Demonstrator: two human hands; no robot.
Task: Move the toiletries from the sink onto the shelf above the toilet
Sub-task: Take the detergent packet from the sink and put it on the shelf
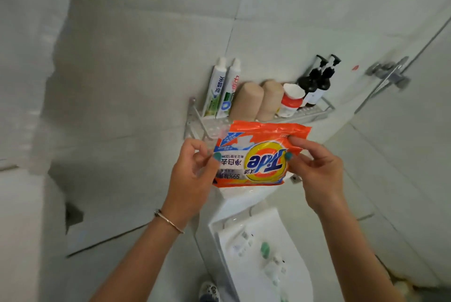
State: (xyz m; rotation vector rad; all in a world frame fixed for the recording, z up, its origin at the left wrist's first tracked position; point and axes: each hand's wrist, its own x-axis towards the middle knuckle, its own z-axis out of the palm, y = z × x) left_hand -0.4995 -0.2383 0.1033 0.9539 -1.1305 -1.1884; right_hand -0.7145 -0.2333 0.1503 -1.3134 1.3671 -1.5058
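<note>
I hold an orange detergent bag upside down in both hands, just in front of and below the metal wall shelf. My left hand pinches its left edge and my right hand pinches its right side. On the shelf stand two toothpaste tubes, two beige cups turned upside down, a white and red jar and two dark pump bottles. The bag hides the shelf's front middle.
Below the bag is the white toilet, its closed lid bearing small stickers. White tiled walls surround the shelf. A glass shower partition with a metal hinge stands at the right. A shoe shows at the bottom.
</note>
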